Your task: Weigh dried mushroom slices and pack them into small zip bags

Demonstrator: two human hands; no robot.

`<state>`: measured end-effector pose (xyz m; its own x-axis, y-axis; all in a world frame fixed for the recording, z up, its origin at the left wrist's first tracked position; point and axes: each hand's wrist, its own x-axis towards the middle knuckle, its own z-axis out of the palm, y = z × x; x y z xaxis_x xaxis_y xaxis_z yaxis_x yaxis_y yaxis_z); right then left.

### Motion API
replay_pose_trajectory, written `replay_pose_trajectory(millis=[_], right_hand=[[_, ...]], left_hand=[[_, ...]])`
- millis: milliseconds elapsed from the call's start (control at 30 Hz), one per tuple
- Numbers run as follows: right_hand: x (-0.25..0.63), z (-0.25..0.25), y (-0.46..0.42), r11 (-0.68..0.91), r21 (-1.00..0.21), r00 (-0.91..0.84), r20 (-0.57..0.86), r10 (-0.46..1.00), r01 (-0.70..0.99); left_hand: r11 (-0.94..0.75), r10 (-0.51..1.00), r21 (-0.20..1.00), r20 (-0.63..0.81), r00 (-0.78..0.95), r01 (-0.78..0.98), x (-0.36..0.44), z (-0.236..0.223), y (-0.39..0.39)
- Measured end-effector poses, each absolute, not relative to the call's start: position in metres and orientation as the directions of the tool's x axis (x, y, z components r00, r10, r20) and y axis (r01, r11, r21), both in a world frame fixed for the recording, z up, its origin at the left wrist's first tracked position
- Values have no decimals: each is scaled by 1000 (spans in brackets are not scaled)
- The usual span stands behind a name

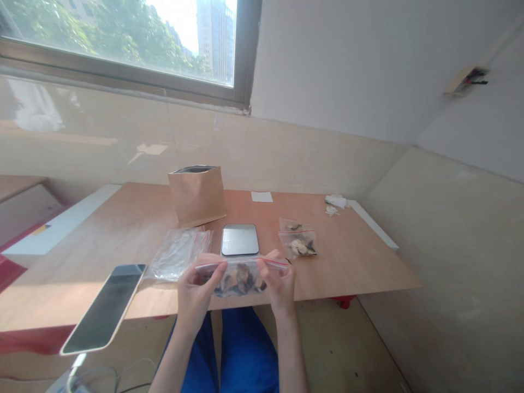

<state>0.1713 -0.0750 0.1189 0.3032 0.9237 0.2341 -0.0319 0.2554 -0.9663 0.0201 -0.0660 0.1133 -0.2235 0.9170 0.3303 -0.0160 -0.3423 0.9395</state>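
A clear zip-lock bag [239, 281] with a red seal strip hangs between my two hands at the table's front edge. Inside it are dark and pale dried pieces that look like mushroom slices. My left hand [200, 281] pinches the left part of the strip between thumb and fingers. At the strip's right part, my right hand [278, 278] pinches in the same way. Just beyond the bag sits a small square scale [240, 239] with a metal top. Another zip-lock bag [301, 245] of similar pieces lies to the right of the scale.
A stack of flat clear bags [176, 254] lies left of my left hand. Behind it stands an open brown paper bag [197, 196]. A phone [107, 308] is at the front left, over the table edge. White paper [262, 197] and crumpled scraps [336, 202] lie at the back.
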Motion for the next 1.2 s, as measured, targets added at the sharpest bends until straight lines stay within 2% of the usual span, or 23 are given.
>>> replay_pose_trajectory(millis=[133, 267, 367, 633, 867, 1000, 1200], right_hand=[[174, 115, -74, 272, -958, 208, 249, 946, -90], [176, 109, -72, 255, -956, 103, 242, 965, -145], [176, 109, -71, 221, -965, 63, 214, 975, -144], [174, 115, -72, 296, -955, 200, 295, 935, 25], [177, 109, -68, 310, -946, 64, 305, 950, -91], [176, 109, -68, 311, -948, -8, 312, 950, -63], [168, 106, -68, 372, -927, 92, 374, 923, 40]], left_hand=[[-345, 931, 938, 338, -139, -31, 18, 118, -65], [-266, 964, 964, 266, -5, -24, 17, 119, -64], [-228, 973, 974, 228, 27, 16, 17, 119, -66], [-300, 953, 948, 303, -17, 107, 17, 122, -67], [-298, 953, 950, 292, 75, 90, 15, 123, -65], [-360, 929, 926, 344, 135, 112, 15, 123, -65], [-371, 927, 915, 355, 124, 158, 20, 116, -66]])
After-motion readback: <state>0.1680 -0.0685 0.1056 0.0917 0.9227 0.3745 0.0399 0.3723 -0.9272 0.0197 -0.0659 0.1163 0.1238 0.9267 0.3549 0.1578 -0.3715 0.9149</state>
